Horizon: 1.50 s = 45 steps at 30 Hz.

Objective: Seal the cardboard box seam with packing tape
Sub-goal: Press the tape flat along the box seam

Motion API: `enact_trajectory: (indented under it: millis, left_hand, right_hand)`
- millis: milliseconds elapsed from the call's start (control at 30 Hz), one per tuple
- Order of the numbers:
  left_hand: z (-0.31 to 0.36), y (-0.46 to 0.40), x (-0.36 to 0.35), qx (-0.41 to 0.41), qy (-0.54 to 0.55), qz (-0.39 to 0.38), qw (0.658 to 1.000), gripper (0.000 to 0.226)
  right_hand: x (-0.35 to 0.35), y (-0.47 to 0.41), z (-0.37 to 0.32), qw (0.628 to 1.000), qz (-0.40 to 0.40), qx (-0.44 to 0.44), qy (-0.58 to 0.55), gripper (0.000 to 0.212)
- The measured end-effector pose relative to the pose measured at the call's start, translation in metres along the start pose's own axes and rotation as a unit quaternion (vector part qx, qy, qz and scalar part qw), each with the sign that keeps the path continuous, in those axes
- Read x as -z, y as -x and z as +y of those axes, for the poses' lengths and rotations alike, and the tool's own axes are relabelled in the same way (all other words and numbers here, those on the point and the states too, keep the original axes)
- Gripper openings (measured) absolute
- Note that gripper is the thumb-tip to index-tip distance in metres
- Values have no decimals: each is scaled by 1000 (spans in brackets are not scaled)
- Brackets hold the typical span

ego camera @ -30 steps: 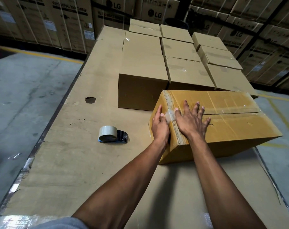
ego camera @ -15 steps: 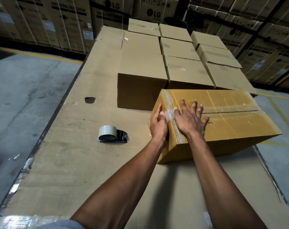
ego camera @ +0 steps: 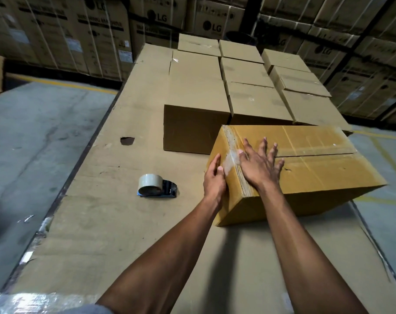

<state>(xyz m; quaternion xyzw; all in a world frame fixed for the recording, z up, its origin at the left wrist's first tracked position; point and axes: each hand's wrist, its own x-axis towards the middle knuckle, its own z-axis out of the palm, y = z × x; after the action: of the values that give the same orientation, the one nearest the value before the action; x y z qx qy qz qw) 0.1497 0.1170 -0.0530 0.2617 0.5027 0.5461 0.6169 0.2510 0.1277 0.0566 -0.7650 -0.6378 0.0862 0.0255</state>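
Observation:
A yellow-brown cardboard box (ego camera: 317, 173) lies on the big cardboard-covered surface (ego camera: 106, 223), its top seam running left to right. Clear tape (ego camera: 229, 163) wraps over the box's near left top edge. My left hand (ego camera: 214, 180) presses flat against the box's left end face, fingers beside the tape. My right hand (ego camera: 259, 165) lies flat on the top with fingers spread, thumb on the tape end. A tape dispenser (ego camera: 155, 185) with a roll of clear tape rests on the surface to the left of the box, apart from both hands.
Several closed cardboard boxes (ego camera: 244, 91) stand in rows just behind the yellow box. Stacks of large printed cartons (ego camera: 101, 32) line the back. Concrete floor (ego camera: 29, 137) drops away to the left and right of the surface. A dark hole (ego camera: 127, 140) marks the surface.
Both hands stay on the box's left end. My left hand has slid slightly down the end face, and the view has shifted a little.

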Motion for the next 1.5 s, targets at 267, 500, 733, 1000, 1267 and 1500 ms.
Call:
enact_trajectory:
  millis: [267,500,733,1000,1267,1500]
  left_hand:
    - [13,26,-2,20,39,-28,999,91]
    - [11,20,-4,1,20,-1,1000,41]
    - [5,26,-11,26,71,-15,997,73]
    - [12,23,1,12,-6,11,1000,37]
    - [35,11,-10,70,14,14,997,50]
    - [28,3,-1,49,-46,63,996,28]
  right_hand:
    - [4,13,14,999,-16,37,14,80]
    - [-1,6,15,998,17,53,-1,56]
    - [-3,13,17,998,37,34,-27,93]
    - [-2,9,14,995,61,39,-64,63]
    - [2,2,4,994,46,-49,-80,105]
    - [-2,-3,2,991,87,-46,-91,70]
